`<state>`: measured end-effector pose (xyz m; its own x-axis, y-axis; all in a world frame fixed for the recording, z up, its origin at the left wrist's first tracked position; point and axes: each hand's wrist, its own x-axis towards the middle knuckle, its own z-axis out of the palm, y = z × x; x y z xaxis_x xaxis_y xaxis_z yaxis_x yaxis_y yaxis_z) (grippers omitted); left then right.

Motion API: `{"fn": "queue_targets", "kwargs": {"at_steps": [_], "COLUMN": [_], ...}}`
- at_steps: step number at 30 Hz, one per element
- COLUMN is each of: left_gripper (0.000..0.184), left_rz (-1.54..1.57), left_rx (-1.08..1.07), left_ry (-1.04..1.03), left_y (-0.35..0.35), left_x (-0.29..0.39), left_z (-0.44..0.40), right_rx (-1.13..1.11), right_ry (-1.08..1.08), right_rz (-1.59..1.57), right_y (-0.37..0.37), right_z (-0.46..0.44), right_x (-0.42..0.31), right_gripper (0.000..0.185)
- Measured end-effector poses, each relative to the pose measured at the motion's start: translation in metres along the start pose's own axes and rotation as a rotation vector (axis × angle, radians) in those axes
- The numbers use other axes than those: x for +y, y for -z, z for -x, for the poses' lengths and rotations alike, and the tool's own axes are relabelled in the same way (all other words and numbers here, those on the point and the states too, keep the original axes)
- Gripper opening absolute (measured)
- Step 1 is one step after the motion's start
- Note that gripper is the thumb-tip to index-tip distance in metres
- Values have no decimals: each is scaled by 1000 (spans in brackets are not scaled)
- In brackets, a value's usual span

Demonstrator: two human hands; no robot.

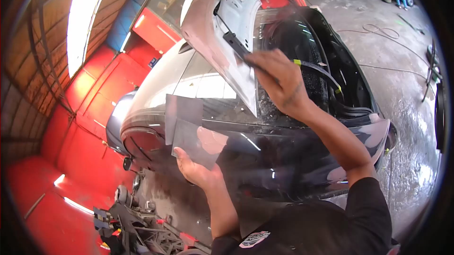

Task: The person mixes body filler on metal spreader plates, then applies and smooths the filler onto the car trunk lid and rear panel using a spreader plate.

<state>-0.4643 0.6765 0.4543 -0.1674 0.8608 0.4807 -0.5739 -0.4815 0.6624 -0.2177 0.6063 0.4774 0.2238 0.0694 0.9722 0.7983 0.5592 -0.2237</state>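
My left hand (pixel 201 172) grips the lower edge of a thin grey putty board (pixel 187 144), thumb on its face. A smooth patch of pink body filler (pixel 211 140) lies on the board's right side. My right hand (pixel 279 82), slightly blurred, is closed around a black-handled tool (pixel 237 46) that points up and left. Its far end is hidden by the fingers, so its exact kind is unclear. This hand is in front of the raised car panel (pixel 213 42), which has pinkish and white patches on its edge.
Below the hands is a dark car body (pixel 265 146) with dust and repair patches. A yellow-ended strap or tape (pixel 319 68) crosses its opening. Metal parts (pixel 137 222) are heaped at lower left by a red wall (pixel 71 146). A hose (pixel 378 32) lies on the concrete floor.
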Motion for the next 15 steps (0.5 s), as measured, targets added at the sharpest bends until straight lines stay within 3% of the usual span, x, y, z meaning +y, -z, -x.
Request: {"fn": "queue_targets", "kwargs": {"at_steps": [2, 8, 15], "left_gripper": [46, 48, 47], "left_rz": [4, -24, -80], "left_rx": [-4, -89, -55], "left_ry": [26, 59, 36], "left_y": [0, 29, 58], "left_x": [-2, 1, 4], "left_z": [4, -3, -23], "right_rx": [247, 543, 638], "right_ry": [18, 94, 123], "right_rz": [56, 98, 150], "right_y": [-23, -78, -103], "right_z": [-21, -76, -91], "right_x": [13, 40, 48], "right_gripper": [34, 35, 36]}}
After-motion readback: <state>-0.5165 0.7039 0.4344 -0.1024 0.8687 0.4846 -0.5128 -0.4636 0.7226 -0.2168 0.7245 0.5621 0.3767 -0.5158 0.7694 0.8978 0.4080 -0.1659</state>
